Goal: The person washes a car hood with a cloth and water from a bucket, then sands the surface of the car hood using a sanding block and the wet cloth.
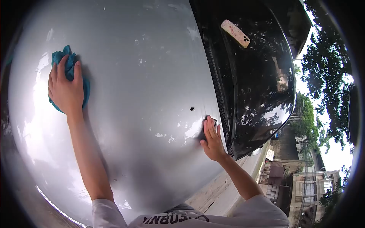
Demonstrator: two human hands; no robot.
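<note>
A bunched teal cloth (pixel 86 93) lies at ten o'clock on a car's silver hood (pixel 144 83). The left hand (pixel 67 88) holds it, fingers curled over the folds. At four o'clock, the right hand (pixel 213 137) lies flat on the hood, fingers straight; whether anything is beneath the palm, I cannot tell. A pink phone (pixel 235 33) rests on the dark windshield (pixel 258 72) at one o'clock. Buildings (pixel 310 190) stand beyond at four.
</note>
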